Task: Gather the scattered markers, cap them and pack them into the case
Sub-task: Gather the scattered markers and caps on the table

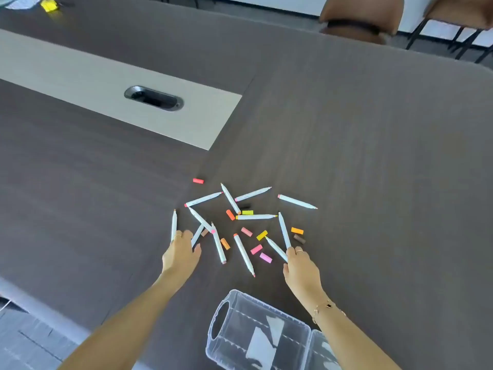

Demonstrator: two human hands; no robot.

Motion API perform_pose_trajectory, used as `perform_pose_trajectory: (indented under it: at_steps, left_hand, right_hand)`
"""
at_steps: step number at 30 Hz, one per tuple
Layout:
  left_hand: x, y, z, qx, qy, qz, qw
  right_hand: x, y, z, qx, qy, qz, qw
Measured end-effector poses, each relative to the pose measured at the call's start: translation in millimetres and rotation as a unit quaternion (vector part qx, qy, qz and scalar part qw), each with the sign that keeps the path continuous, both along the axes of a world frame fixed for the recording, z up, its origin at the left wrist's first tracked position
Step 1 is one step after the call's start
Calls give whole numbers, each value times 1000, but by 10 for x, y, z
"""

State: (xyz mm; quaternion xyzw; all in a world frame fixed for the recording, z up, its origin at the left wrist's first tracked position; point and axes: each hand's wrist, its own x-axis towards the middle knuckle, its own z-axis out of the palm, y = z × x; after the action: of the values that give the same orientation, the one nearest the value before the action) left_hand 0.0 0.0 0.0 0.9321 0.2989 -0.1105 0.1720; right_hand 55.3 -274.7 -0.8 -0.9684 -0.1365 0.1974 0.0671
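Both your bare arms reach forward over the table, well apart. Your left hand (181, 252) lies palm down, knuckles up, a ring on one finger, its fingertips curled at the spot they touch. Your right hand (300, 265) reaches likewise, fingers bent and pinching, a ring on one finger and a thin bracelet at the wrist.

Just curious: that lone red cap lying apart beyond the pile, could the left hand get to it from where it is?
Probably yes. The red cap lies on bare table beyond the left hand, with nothing between them.
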Motion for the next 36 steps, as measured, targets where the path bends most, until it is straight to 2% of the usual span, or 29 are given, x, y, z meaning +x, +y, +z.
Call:
perform_pose_trajectory:
  at_steps: [7, 11, 14, 18, 21, 24, 30, 33, 36]
  left_hand:
    - [231, -89, -85, 107, 134, -58, 983]
    - [201, -69, -96, 84, 177, -55, 979]
    - [142, -58, -92, 33, 184, -39, 982]
    - [71, 1, -93, -19, 177, -22, 984]
    - [53, 53, -54, -46, 129, -13, 991]
    - [65, 141, -8, -30, 87, 14, 996]
    - [83, 355, 15, -81, -41, 110, 990]
    - [113, 510, -6, -69, -43, 167, 983]
    - [198, 616, -18, -83, -9, 202, 976]
  right_hand:
    - [61, 104, -20, 0, 0, -6, 1000]
    - [55, 89, -53, 3, 17, -51, 999]
    - [101, 109, -31, 21, 43, -85, 995]
    - [258, 189, 66, 95, 72, -168, 979]
    - [378, 250, 110, 122, 48, -191, 973]
    - [469, 293, 112, 91, -3, -165, 982]
    - [554, 386, -106, 76, 13, -191, 979]
    - [532, 422, -136, 72, 15, -191, 979]
    - [542, 462, -153, 57, 16, -180, 982]
